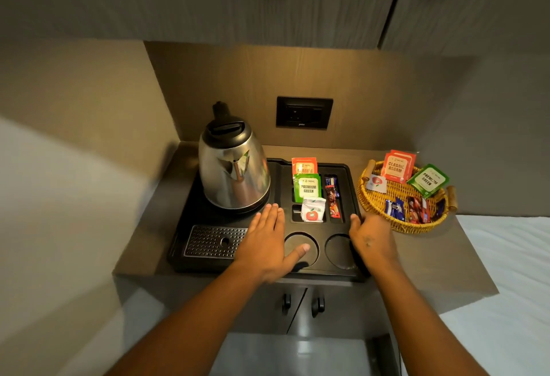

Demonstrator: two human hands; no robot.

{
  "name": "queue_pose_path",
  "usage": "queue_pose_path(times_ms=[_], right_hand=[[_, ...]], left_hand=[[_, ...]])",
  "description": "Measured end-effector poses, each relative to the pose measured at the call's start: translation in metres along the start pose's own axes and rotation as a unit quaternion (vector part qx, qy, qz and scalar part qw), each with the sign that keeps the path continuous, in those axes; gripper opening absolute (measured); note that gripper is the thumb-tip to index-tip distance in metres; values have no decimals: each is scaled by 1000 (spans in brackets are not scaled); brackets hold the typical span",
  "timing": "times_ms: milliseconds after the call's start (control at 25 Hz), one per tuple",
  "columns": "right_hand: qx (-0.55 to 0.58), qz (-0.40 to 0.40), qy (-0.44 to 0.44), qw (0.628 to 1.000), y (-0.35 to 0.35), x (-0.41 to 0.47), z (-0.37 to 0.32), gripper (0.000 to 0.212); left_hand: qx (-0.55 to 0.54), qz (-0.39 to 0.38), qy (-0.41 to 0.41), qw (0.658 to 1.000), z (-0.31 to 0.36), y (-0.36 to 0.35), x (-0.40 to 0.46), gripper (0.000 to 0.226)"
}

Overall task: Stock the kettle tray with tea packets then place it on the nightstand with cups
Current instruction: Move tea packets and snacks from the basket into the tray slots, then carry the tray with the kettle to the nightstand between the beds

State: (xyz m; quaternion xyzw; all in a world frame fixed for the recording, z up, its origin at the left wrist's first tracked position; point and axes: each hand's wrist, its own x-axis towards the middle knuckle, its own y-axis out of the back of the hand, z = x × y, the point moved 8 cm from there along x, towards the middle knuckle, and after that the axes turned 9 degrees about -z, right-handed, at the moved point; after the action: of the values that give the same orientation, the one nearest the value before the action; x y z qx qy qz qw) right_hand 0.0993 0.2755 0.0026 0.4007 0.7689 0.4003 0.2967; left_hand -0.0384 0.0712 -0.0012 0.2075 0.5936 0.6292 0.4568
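I'd grip the stiff black tray [351, 274], on the table's front edge, by both side rims, kettle [233, 173] making it left-heavy; left hand [268, 238] flat on it, right hand [370, 240] open at its rim.

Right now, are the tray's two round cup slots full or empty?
Empty. Both cup slots show bare black bottoms; the left hand's thumb lies over one.

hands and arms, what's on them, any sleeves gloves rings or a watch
The left hand and right hand are both bare: no gloves, rings or watch show. Both forearms are uncovered as far as the frame reaches, with no sleeve edge in view.
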Motion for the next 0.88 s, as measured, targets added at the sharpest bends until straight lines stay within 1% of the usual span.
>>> queue_pose_path(times_ms=[80,120,160,200,240,280,320,360,400,480,520,560,600,640,720,760,800,880], right_hand=[[13,7,5,1000,0,-5,-1,34],[18,5,5,1000,-1,-5,-2,34],[21,0,4,1000,-3,-4,-2,35],[21,-2,5,1000,-3,-3,-3,36],[21,1,7,1000,-4,0,-4,37],[19,2,6,1000,-3,3,-6,39],[19,0,4,1000,-3,6,-7,40],[21,-4,1,1000,-5,7,-9,42],[26,-5,-4,1000,-6,8,-9,42],[31,-2,-18,999,-6,10,-9,42],[34,-2,-26,999,-6,11,-7,42],[35,-3,-33,999,-6,13,-8,41],[36,-3,-39,999,-5,16,-9,41],[38,-1,-43,998,-4,19,-11,41],[55,15,-58,997,-3,24,-14,42],[64,21,-69,995,-5,25,-15,41],[68,26,-78,994,-6,25,-17,41],[72,38,-89,993,-6,24,-20,40]], left_hand=[[-47,2,-21,999,4,6,-8,97],[-96,28,-29,995,-2,11,-17,92],[-142,74,-32,987,-13,21,-30,83],[-166,136,-30,976,-30,33,-44,69],[-166,207,-18,964,-53,46,-57,51],[-158,267,12,951,-83,56,-66,33],[-157,305,62,937,-115,65,-70,19],[-159,312,125,928,-145,73,-69,13],[-160,275,194,928,-170,76,-61,16],[-162,152,291,931,-198,70,-35,33],[-180,99,315,926,-203,64,-24,42],[-203,61,322,923,-205,59,-15,47],[-209,43,327,921,-208,55,-8,50],[-206,45,335,918,-211,52,-5,51],[-199,43,356,912,-219,47,1,47],[-216,56,357,907,-224,46,3,44],[-204,45,354,912,-223,46,1,42],[-264,73,346,897,-221,46,0,36]])
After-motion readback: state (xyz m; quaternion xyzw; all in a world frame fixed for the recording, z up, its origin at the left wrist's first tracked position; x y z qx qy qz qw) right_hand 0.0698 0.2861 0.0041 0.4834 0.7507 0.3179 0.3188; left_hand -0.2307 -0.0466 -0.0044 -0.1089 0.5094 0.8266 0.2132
